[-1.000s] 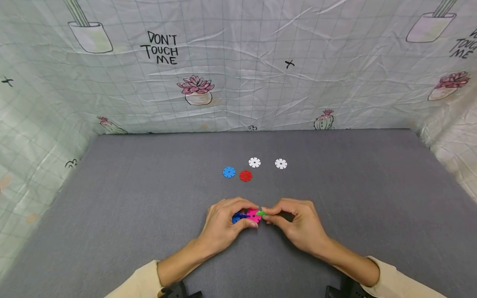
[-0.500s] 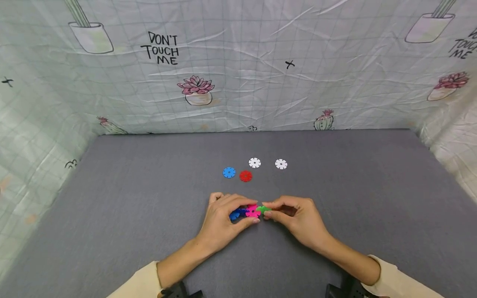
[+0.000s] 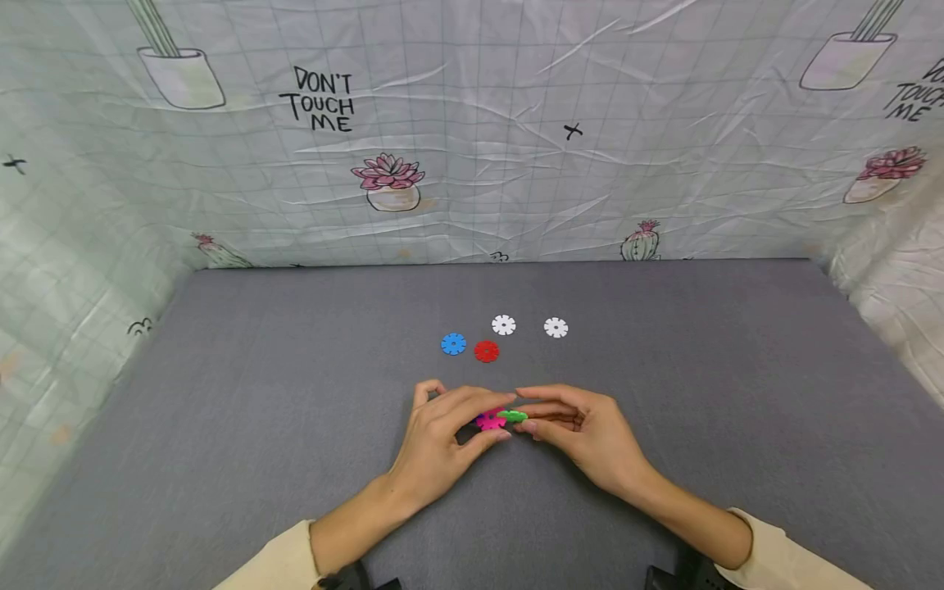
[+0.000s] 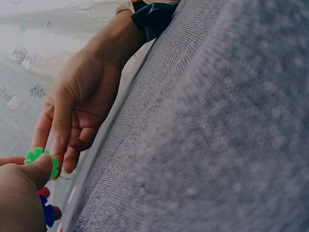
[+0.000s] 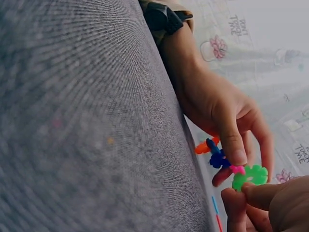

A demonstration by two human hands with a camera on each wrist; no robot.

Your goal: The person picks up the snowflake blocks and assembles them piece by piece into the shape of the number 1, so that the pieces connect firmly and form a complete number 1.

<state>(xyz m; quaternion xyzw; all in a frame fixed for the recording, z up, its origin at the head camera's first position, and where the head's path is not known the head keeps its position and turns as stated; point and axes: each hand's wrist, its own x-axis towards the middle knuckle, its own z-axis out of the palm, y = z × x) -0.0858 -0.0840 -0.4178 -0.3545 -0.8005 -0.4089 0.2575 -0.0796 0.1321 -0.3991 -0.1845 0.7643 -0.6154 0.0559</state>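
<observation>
My left hand [image 3: 450, 434] grips a small chain of linked notched plastic discs. Its pink disc [image 3: 490, 420] sits between thumb and fingers. A green disc [image 3: 512, 416], slotted into the pink one, projects toward my right hand [image 3: 583, 426], whose thumb and a finger meet its outer edge. The right index finger arches above it, near the left fingertips. In the right wrist view, a dark blue disc [image 5: 218, 159] and an orange disc [image 5: 203, 147] show behind the left thumb. The left palm hides much of the chain in the head view.
Loose notched discs lie beyond the hands on the grey table [image 3: 295, 393]: a light blue disc [image 3: 453, 343], a red disc [image 3: 487, 351], a white disc [image 3: 504, 325] and another white disc [image 3: 556, 328]. A printed curtain [image 3: 472, 131] hangs along the back and sides.
The pink and green discs have shifted slightly left and turned between the hands. Blue pieces formerly visible inside the left hand are now mostly covered. The right index finger has lifted away from its thumb.
</observation>
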